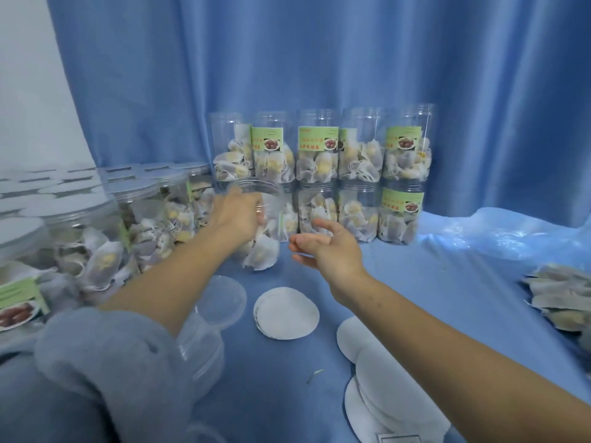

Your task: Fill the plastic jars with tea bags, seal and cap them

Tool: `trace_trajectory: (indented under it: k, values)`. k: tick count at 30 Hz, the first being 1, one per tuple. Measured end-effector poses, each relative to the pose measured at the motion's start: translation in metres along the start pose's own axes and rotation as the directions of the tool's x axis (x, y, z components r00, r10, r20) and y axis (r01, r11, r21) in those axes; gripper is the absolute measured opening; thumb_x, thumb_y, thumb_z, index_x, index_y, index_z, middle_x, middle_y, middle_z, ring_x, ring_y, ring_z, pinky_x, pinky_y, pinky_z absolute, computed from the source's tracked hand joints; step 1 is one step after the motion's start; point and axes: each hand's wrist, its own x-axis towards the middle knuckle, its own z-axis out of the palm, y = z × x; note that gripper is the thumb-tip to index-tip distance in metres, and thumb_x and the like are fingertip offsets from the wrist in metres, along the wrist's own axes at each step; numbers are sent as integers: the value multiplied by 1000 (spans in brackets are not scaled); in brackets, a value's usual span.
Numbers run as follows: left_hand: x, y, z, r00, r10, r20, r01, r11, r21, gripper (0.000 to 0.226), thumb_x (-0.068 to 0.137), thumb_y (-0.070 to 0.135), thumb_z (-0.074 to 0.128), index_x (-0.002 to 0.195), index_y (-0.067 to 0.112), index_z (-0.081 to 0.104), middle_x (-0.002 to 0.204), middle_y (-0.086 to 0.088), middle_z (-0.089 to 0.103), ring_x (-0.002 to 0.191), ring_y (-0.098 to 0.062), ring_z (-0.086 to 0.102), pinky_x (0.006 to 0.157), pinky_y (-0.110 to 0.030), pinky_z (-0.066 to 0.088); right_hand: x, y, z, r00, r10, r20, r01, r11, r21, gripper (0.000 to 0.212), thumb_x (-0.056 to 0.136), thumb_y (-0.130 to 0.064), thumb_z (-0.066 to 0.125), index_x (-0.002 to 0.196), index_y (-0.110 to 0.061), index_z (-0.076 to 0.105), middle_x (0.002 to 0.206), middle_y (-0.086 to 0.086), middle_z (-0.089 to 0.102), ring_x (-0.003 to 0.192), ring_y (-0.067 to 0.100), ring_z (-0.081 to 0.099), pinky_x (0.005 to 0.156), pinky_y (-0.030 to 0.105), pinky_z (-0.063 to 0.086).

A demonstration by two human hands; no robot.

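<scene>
I am holding an open jar (259,225) with my left hand (235,215); the fingers are curling round its side near the top. The jar is sitting on the blue counter (415,282) with tea bags at the bottom and no cap on it. My right hand (323,247) is hanging just beside the jar with a wide grip, fingers spread, holding nothing.

Behind the jar, filled jars (319,174) are standing in two stacked rows against the blue curtain (319,59). I cannot tell if the top ones are capped. To the left, more filled jars (96,219) are wearing white seals on top.

Near me, round white seals (286,313) are lying in a pile, and clear caps (220,295) are stacked beside them. Loose tea bags (556,298) are waiting far to the right.

I think lots of jars are done, but this one is needing a seal and a cap, and maybe more bags.
</scene>
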Motion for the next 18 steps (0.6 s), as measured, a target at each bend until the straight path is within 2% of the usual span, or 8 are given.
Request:
trace_trajectory:
  k: [2,5,7,8,10,14,16,18]
  values:
    - [-14,16,-21,1000,22,-9,-23,997,-78,8,88,19,64,96,18,62,122,-14,47,108,-37,52,77,-31,38,-6,-11,3,998,-49,-42,47,998,-50,45,89,4,56,130,-9,42,80,6,68,78,18,66,75,31,57]
    - [-36,43,-55,996,87,-15,-89,988,-125,11,87,21,65,96,17,62,112,-11,53,103,-33,55,73,-28,35,-18,-33,-1,977,-164,-134,126,959,-256,44,90,-1,50,129,-18,43,81,0,69,93,22,64,85,43,54]
    - [-57,63,-76,987,162,-14,-162,978,-134,12,85,23,68,94,16,64,99,-8,57,95,-29,58,70,-27,36,-31,-49,-11,965,-207,-163,136,921,-364,48,88,-4,50,130,-25,44,80,1,66,85,20,62,83,42,55]
    - [-68,72,-85,980,197,-18,-197,972,-130,13,84,25,68,93,16,64,93,-6,56,93,-28,58,68,-27,35,-39,-57,-18,957,-245,-152,164,896,-412,51,86,-6,52,131,-29,44,77,0,63,76,16,60,79,35,55]
    - [-90,92,-99,965,262,-28,-264,959,-107,17,83,28,69,96,18,65,94,-4,50,96,-27,54,71,-28,34,-61,-73,-38,924,-378,-56,286,781,-556,58,82,-10,57,132,-36,43,83,0,61,74,14,58,73,21,51]
    - [-130,129,-123,947,321,-3,-315,926,-208,14,81,27,71,86,20,60,97,-5,52,98,-26,54,76,-29,38,-107,-102,-85,863,-455,218,431,441,-787,61,78,-18,63,132,-40,45,110,6,53,99,16,51,85,19,36]
    - [-150,147,-129,947,322,3,-308,906,-290,16,80,25,72,82,23,56,99,-6,50,99,-25,54,77,-27,37,-129,-112,-106,854,-462,238,429,370,-824,58,79,-24,66,132,-39,47,116,5,51,100,14,53,82,13,33]
    - [-174,162,-127,952,307,-11,-287,877,-386,13,81,22,71,84,21,58,101,-4,43,97,-22,49,75,-23,31,-153,-118,-125,852,-469,235,421,345,-839,53,79,-28,67,128,-40,49,117,2,49,94,14,57,82,18,41]
